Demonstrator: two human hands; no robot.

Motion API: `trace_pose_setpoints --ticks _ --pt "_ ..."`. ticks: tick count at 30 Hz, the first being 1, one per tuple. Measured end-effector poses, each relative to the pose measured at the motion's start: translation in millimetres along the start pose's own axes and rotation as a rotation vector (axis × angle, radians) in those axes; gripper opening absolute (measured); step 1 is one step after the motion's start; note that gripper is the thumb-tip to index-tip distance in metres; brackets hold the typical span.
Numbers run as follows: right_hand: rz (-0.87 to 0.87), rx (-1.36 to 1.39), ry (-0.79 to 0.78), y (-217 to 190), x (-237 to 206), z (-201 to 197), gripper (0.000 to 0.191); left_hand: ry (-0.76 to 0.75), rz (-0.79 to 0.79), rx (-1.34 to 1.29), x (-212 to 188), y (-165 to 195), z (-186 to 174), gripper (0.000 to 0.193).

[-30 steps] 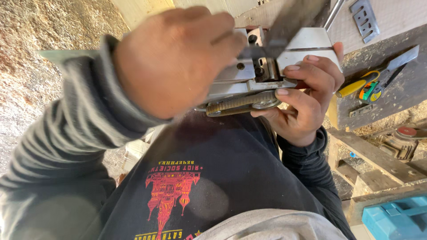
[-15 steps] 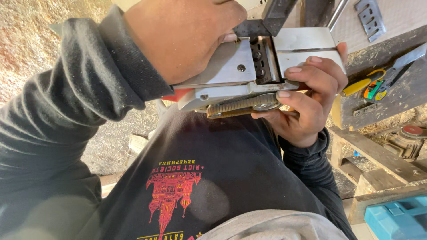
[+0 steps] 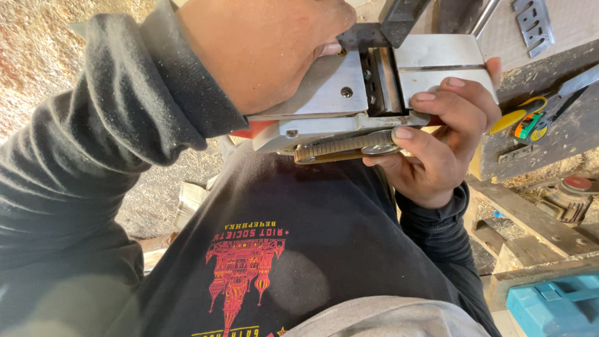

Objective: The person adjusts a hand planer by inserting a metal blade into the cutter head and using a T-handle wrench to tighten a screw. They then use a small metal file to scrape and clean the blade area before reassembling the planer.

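An electric planer (image 3: 324,93) is held upside down in front of my chest, its silver sole plate facing up. The blade slot (image 3: 377,81) sits in the middle of the plate, and a ribbed drive belt with pulleys (image 3: 340,146) is exposed along the near side. My left hand (image 3: 262,50) is a closed fist on the front plate, gripping a dark tool (image 3: 380,28) that reaches the slot. My right hand (image 3: 440,140) grips the planer's rear end, fingers over the plate edge and one fingertip on the pulley.
A rough wooden workbench (image 3: 549,143) stands at the right with a yellow-handled tool (image 3: 518,118) on it. Metal blades (image 3: 533,22) lie on a board at top right. A blue case (image 3: 555,302) sits at bottom right, and the floor (image 3: 37,62) at left is covered in sawdust.
My left hand has slid up and away from the middle of the sole plate, uncovering more of the plate and the blade slot. My right hand keeps its grip.
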State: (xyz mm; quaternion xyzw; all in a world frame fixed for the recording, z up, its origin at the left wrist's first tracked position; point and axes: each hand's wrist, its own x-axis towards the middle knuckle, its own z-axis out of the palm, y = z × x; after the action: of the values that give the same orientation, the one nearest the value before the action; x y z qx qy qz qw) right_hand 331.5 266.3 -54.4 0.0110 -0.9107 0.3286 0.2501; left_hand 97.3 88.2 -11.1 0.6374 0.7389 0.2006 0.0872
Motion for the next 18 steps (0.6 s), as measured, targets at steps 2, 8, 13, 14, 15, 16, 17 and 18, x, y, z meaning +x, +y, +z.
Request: trace_pose_setpoints --ticks 2,8,13,14,15,16,17,18 --pt "-0.004 -0.007 -0.008 -0.3 0.4 -0.7 0.044 0.012 0.010 0.018 0.2 -0.8 0.5 0.015" --pt "0.008 -0.009 -0.028 -1.9 0.7 -2.8 0.041 0.019 0.002 -0.032 -2.1 -1.8 3.4 0.015" --pt "0.003 -0.021 -0.030 -2.0 0.9 -3.7 0.040 0.044 0.007 -0.034 -2.8 -2.1 4.7 0.013" --pt "-0.002 -0.022 -0.027 -1.8 1.1 -3.9 0.040 0.034 0.011 -0.030 -2.8 -2.4 4.9 0.014" --pt "-0.007 -0.023 -0.026 -2.1 1.2 -4.1 0.039 0.024 0.014 -0.026 -3.0 -2.6 5.1 0.015" --pt "0.003 -0.024 -0.029 -2.5 1.2 -4.3 0.039 0.014 0.015 -0.021 -3.4 -2.9 5.4 0.015" --pt "0.011 -0.024 -0.031 -3.2 1.1 -4.3 0.039 0.023 0.017 0.012 -4.2 -3.0 5.7 0.014" --pt "0.017 -0.025 -0.032 -3.7 1.0 -4.0 0.039 0.033 0.020 0.046 -5.2 -3.1 6.1 0.014"
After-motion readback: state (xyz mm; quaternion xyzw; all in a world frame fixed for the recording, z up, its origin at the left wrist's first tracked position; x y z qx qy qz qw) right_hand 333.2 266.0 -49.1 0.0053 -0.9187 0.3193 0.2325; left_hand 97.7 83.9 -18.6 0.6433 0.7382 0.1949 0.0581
